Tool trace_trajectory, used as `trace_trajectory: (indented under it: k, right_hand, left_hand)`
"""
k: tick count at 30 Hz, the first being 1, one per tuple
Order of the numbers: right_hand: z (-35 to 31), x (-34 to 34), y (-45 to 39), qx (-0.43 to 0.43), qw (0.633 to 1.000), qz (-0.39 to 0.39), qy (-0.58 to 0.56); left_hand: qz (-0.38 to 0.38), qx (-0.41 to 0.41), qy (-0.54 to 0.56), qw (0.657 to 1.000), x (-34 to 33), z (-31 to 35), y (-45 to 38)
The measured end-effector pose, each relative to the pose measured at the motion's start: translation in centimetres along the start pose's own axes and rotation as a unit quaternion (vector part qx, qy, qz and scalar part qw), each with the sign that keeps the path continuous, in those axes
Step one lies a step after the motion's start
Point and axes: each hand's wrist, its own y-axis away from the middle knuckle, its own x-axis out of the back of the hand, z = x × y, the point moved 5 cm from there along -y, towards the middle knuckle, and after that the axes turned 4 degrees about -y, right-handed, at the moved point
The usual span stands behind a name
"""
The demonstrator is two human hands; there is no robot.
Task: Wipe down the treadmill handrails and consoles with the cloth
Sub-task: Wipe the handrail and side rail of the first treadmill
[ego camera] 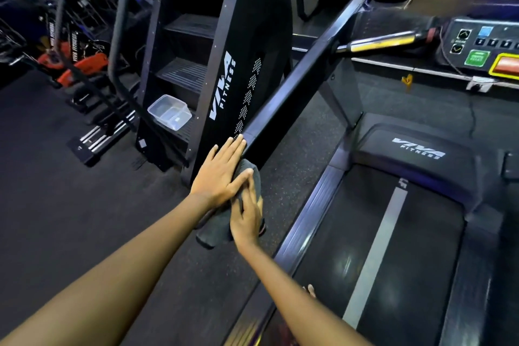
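I have both hands at the near end of the treadmill's left handrail [295, 84], the long dark bar that climbs away toward the console [483, 48]. My left hand [219, 174] lies flat with fingers straight, pressing down on the grey cloth [216, 230] and reaching onto the bar's end cap. My right hand [247, 219] rests on the same cloth just behind it, fingers extended and laid along the fabric; I judge it is steadying the cloth rather than gripping, though the underside of the fingers is hidden. The cloth is draped over the rail end, bunched under my palms with a loose flap hanging toward the floor, which I take as the way to wrap the bar and catch both top and sides.

The cloth looks soft and matte, like microfibre. The handrail is smooth, slightly glossy plastic with squared edges. The console has flat buttons and a green key, still to be wiped, I judge. The treadmill belt [393, 233] is dull black rubber with a pale centre stripe. Beside the rail stands a black stair-climber machine [224, 64] with a clear plastic tub [170, 115] on a ribbed step.
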Motion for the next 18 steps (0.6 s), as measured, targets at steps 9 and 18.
trace_trajectory:
  k: [9,18]
  right_hand:
    - [0.5,-0.2,-3.0,-0.070,0.989,0.088,-0.093]
    - [-0.8,1.3,-5.5,0.007,0.994,0.102,-0.042]
  left_hand:
    - [-0.005,0.006,0.011,1.000,-0.3,-0.5,-0.2]
    - [-0.022,0.020,0.026,0.999,-0.5,-0.8,-0.5]
